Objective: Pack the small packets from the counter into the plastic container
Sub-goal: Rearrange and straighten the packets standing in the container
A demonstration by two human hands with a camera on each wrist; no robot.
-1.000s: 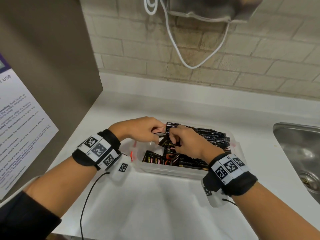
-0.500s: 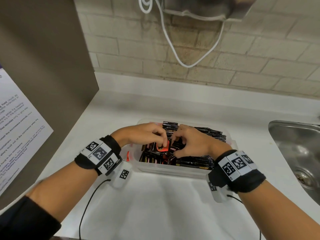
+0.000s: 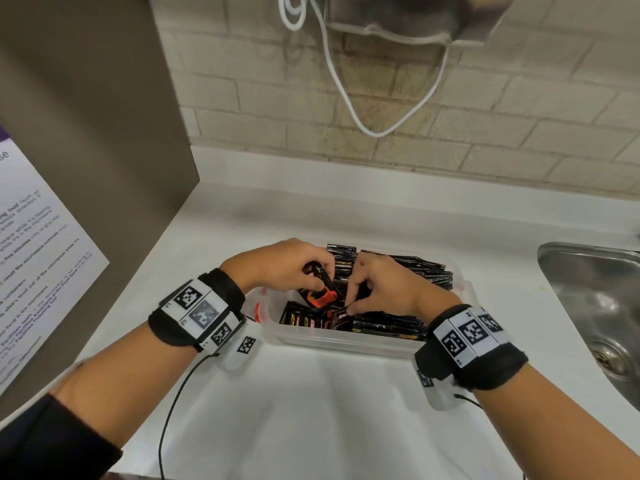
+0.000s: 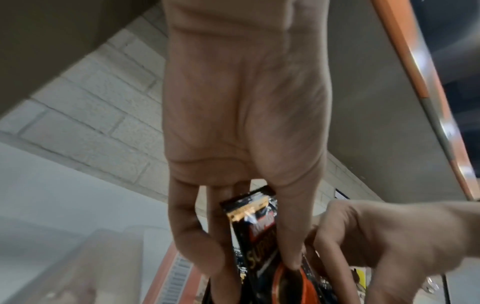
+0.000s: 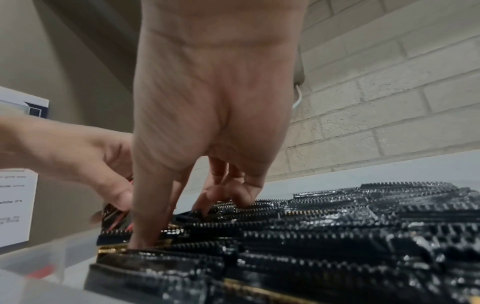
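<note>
Inside the clear plastic container (image 3: 346, 342), the left hand (image 3: 280, 265) pinches a black packet (image 3: 320, 282). The right hand (image 3: 384, 289) presses curled fingertips (image 5: 145, 236) among the stacked packets (image 3: 415, 271).

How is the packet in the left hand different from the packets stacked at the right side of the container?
The packet is pinched between the left hand's thumb and fingers and stands tilted above the plastic container; the stacked packets lie flat in rows, with no hand holding them. The held packet shows an orange-red end; the stacked packets show mostly black edges. Both are small, glossy black sachets.
</note>
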